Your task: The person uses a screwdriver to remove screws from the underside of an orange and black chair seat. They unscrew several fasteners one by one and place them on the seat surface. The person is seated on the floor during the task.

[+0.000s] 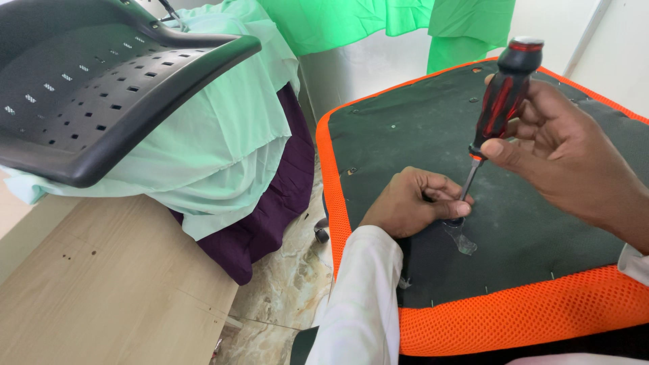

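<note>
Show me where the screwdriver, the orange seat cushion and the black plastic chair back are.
screwdriver [501,101]: head view, on its red and black handle.
orange seat cushion [514,324]: head view, on the orange mesh front edge.
black plastic chair back [88,88]: head view, on its perforated inner surface.

I see my right hand [574,162] closed on a screwdriver [497,108] with a glossy red-and-black plastic handle and a thin bright metal shaft. My left hand [412,203] rests on the seat cushion [541,223], whose underside is matt, dusty black fabric bordered by coarse orange mesh. The chair backrest [101,88] is perforated satin-black plastic. Pale green cloth [223,135] looks smooth; the wooden board [101,297] is matt and grained; the floor [284,284] is polished marble.
</note>
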